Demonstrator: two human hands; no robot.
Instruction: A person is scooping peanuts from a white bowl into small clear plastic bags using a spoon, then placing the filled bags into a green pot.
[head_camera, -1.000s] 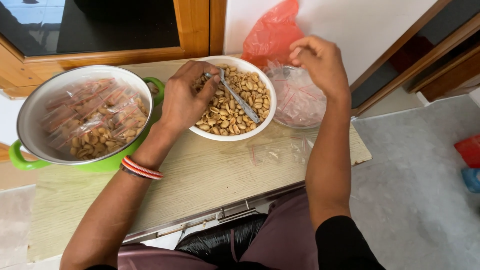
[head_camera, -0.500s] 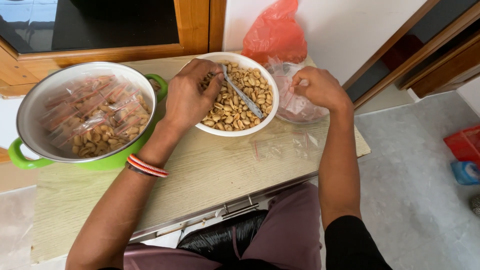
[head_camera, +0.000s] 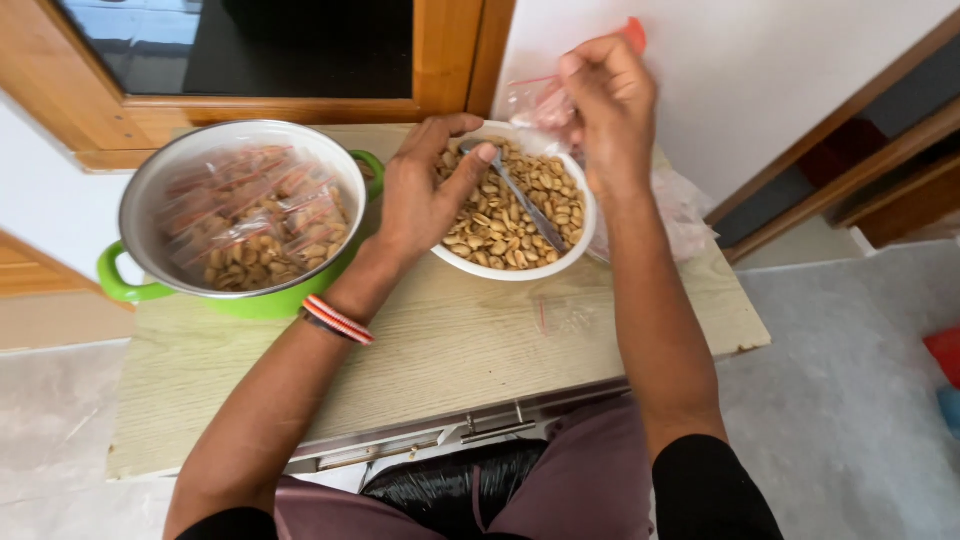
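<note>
right hand (head_camera: 610, 100) has lifted, now pinching a clear bag (head_camera: 540, 100); left hand (head_camera: 425, 195) still grips spoon (head_camera: 520, 195).

Bright even daylight, soft shadows, sharp focus, slight wide-angle edge distortion

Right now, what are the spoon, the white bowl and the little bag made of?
Spoon: likely steel, grey and shiny. Bowl: smooth glossy white, maybe ceramic or plastic; can't tell. Bag: thin clear plastic, crinkly and see-through, with a red strip.
</note>
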